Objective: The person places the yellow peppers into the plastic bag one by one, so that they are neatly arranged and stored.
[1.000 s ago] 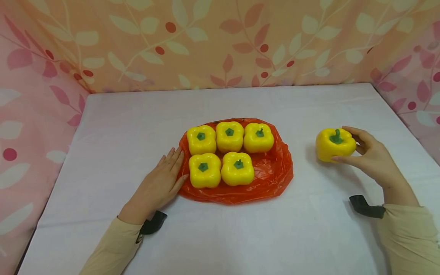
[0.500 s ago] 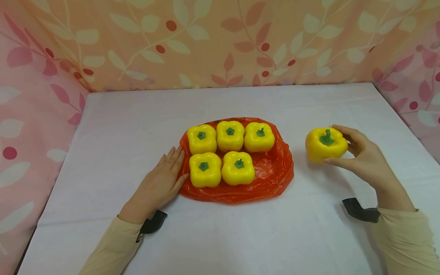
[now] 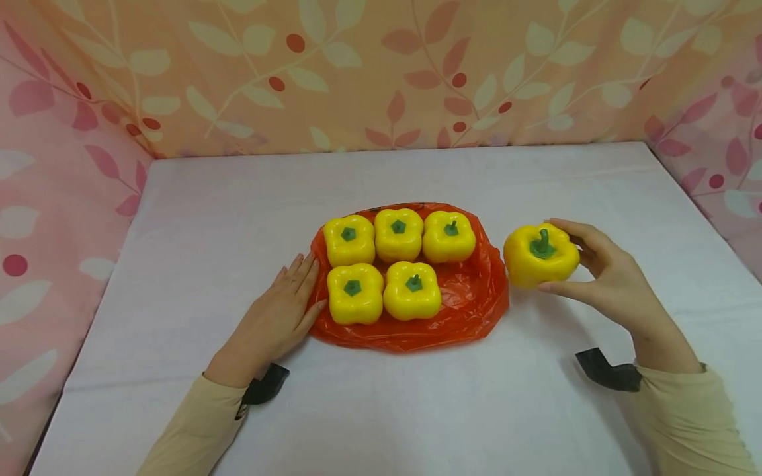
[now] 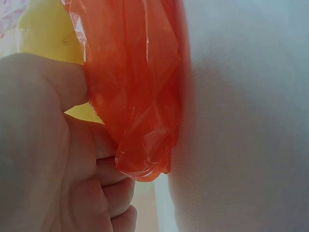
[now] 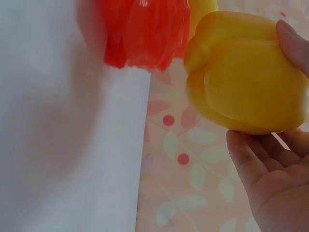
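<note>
Between thumb and fingers, my right hand holds a yellow bell pepper by its sides, stem upward. The pepper is raised over the table at the right edge of a red plastic bag. In the right wrist view, the held bell pepper shows its smooth underside, apart from the table. Several yellow bell peppers sit on the bag in two rows, a back row of three and a front row of two. My left hand rests with straight fingers against the bag's left edge; the left wrist view shows its crumpled plastic beside the fingers.
A white cloth covers the table. Floral curtains stand behind it and along both sides. Bare red plastic shows at the front right of the bag, beside the front row of peppers. A black wrist mount sits on each sleeve.
My right hand has carried the bell pepper leftward, from well right of the bag up to its right edge. The left hand and the peppers on the bag have stayed put.
</note>
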Available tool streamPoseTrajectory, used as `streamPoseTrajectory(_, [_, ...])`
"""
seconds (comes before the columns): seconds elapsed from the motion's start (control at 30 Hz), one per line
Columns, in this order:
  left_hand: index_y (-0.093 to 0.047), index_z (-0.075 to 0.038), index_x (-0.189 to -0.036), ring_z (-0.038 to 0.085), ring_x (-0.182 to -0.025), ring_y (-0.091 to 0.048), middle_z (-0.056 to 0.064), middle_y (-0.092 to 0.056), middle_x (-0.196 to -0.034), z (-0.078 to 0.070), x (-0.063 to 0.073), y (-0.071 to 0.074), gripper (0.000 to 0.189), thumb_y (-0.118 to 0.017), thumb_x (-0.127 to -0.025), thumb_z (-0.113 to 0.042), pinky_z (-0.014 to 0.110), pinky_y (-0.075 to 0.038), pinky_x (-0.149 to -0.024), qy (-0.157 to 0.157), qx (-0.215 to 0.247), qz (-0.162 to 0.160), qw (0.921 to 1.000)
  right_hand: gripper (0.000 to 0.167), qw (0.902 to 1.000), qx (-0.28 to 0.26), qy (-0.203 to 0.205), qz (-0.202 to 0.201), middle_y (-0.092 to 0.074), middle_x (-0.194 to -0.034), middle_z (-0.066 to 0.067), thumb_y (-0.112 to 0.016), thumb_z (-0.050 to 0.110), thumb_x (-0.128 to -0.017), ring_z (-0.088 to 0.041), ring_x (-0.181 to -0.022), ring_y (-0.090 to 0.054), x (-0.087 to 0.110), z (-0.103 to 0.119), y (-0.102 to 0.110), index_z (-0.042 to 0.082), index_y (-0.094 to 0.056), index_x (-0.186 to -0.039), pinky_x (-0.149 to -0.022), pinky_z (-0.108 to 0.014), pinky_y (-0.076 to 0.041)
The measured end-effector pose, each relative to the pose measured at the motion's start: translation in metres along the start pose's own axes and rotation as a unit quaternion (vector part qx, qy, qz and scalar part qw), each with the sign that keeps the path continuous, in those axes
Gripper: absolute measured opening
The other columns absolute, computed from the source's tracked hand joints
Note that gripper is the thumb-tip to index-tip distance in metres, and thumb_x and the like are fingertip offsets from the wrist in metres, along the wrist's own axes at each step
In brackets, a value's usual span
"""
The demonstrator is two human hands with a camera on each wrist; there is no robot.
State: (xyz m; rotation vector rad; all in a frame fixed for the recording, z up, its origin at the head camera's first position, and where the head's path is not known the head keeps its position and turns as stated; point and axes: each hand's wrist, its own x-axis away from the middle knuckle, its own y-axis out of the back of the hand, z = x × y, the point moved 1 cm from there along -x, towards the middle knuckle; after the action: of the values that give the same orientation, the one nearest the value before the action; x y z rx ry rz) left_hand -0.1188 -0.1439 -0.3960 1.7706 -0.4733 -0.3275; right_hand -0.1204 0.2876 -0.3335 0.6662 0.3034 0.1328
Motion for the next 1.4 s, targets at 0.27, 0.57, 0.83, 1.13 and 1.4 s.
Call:
streamPoseTrajectory(0.27, [-0.026,0.009,-0.144,0.037,-0.140,-0.018,0.023,-0.022,-0.152,0.000,0.000,0.001,0.065,-0.048,-0.098,-0.030,0.049,-0.018,-0.112,0.000,-0.001,-0.001,1.0000,0.087,0.9979,-0.019,0.057,0.024,-0.050,-0.132,-0.004,-0.080,-0.018,-0.060,-0.007,-0.118,-0.044,-0.002,0.012,-0.015,0.003,-0.046,-0.137,-0.096,-0.009,-0.036])
streamPoseTrajectory(0.57, [-0.026,0.009,-0.144,0.037,-0.140,-0.018,0.023,-0.022,-0.152,-0.001,0.001,0.001,0.064,-0.048,-0.098,-0.030,0.049,-0.019,-0.112,-0.002,0.000,-0.003,1.0000,0.086,0.9950,-0.040,0.079,0.046,-0.049,-0.133,0.001,-0.080,-0.016,-0.060,-0.008,-0.120,-0.044,-0.002,0.021,-0.030,0.001,-0.045,-0.136,-0.097,-0.012,-0.037])
streamPoseTrajectory(0.83, [-0.026,0.008,-0.144,0.036,-0.140,-0.019,0.022,-0.022,-0.152,0.000,0.001,0.001,0.064,-0.048,-0.097,-0.030,0.049,-0.019,-0.112,-0.001,0.000,-0.003,1.0000,0.082,0.9929,-0.071,0.066,0.069,-0.049,-0.133,-0.002,-0.081,-0.010,-0.064,-0.009,-0.121,-0.044,-0.004,0.024,-0.047,0.004,-0.045,-0.137,-0.098,-0.014,-0.038])
streamPoseTrajectory(1.13, [-0.026,0.008,-0.145,0.036,-0.141,-0.017,0.022,-0.021,-0.152,-0.001,0.000,0.000,0.065,-0.047,-0.098,-0.031,0.049,-0.018,-0.112,-0.001,0.001,-0.003,1.0000,0.083,0.9908,-0.079,0.070,0.085,-0.049,-0.132,-0.004,-0.083,-0.006,-0.064,-0.008,-0.121,-0.044,-0.005,0.019,-0.063,0.006,-0.046,-0.137,-0.099,-0.015,-0.038])
streamPoseTrajectory(1.4, [-0.026,0.009,-0.144,0.036,-0.140,-0.018,0.023,-0.022,-0.151,-0.001,0.001,0.001,0.064,-0.048,-0.098,-0.029,0.049,-0.019,-0.112,-0.002,0.000,-0.004,1.0000,0.082,0.9945,-0.063,0.054,0.064,-0.047,-0.128,-0.006,-0.085,-0.003,-0.063,-0.006,-0.117,-0.044,-0.004,0.019,-0.074,0.006,-0.047,-0.136,-0.097,-0.013,-0.038])
